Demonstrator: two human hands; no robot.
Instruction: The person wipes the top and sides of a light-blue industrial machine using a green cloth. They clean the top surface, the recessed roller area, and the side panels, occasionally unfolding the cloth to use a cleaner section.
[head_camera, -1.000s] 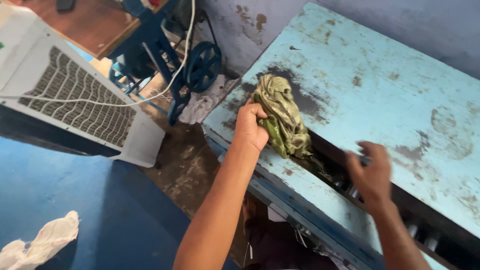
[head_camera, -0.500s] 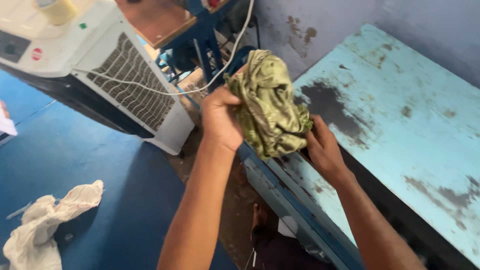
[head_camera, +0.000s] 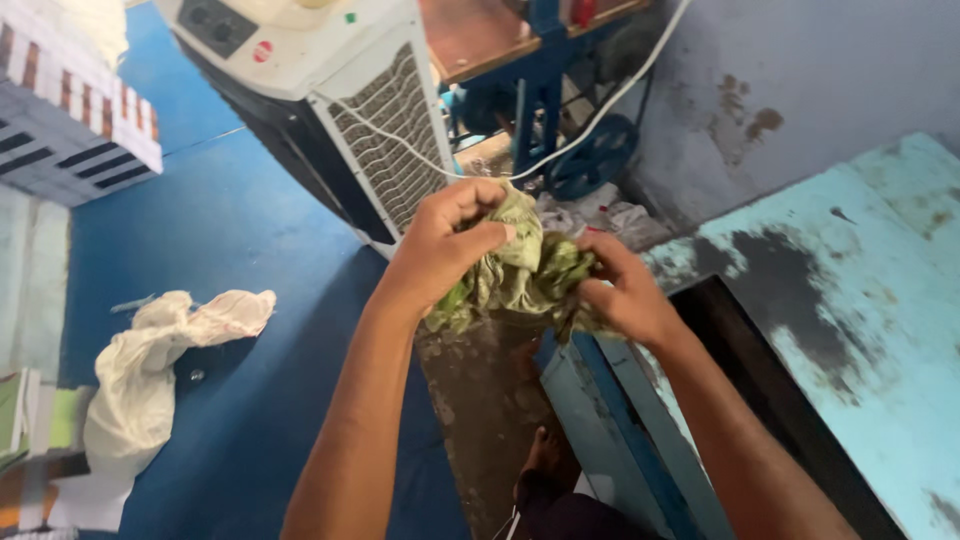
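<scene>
Two hands bunched on a green cloth

A white sack (head_camera: 150, 370) is seen at nine o'clock on the blue floor (head_camera: 250, 250). The green cloth (head_camera: 515, 270), centre frame, is gripped by the left hand (head_camera: 445, 250) with fingers curled shut, and pinched at three o'clock by the right hand (head_camera: 625, 290). A worn turquoise table (head_camera: 860, 300) is seen at four o'clock.

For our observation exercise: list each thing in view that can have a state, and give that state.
Green cloth: bunched, held in both hands above the floor.
Left hand: shut on the cloth.
Right hand: shut on the cloth.
White cloth: crumpled on the blue floor.
Air cooler: upright.
Blue table: paint worn.
</scene>
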